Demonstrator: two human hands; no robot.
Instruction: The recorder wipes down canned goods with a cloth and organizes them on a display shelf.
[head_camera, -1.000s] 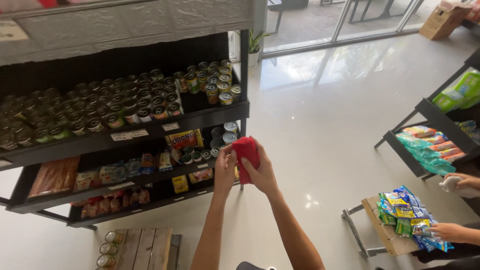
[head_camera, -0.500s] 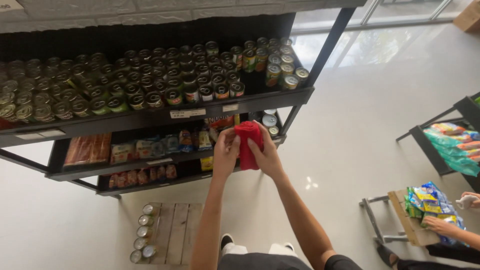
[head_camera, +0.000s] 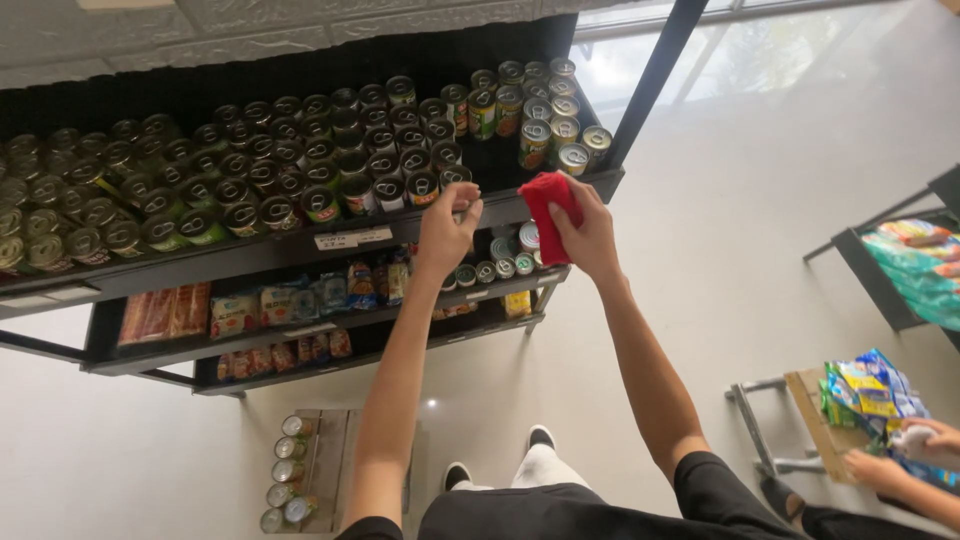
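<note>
Red cloth (head_camera: 549, 215), folded into a thick wad, is pinched in the right hand (head_camera: 585, 235), which holds it up just in front of the top shelf's edge (head_camera: 300, 250). The left hand (head_camera: 446, 228) is just beside it, apart from the cloth, fingers loosely curled and closing on nothing.

Beyond both hands the top shelf carries tight rows of cans (head_camera: 300, 160), dark-sided with silver pull-tab lids; those past the right hand have green and yellow labels. A small white oblong price label (head_camera: 352, 238) sits on the shelf edge to the left of the left hand. Below the hands, a lower shelf holds a few more cans and flat snack packets (head_camera: 235, 312) in red, blue and yellow. Further down, by the person's feet, a low wooden crate (head_camera: 330, 465) holds a line of cans.

The floor (head_camera: 740, 160) is pale, glossy and reflects window light. Far right of the hands, another person's hands (head_camera: 885, 465) rest by bright blue-and-yellow packets (head_camera: 865, 385) on a small stand.

Half a second ago both hands gripped the cloth together; now the left has let go, and the view has swung closer to the shelf.
</note>
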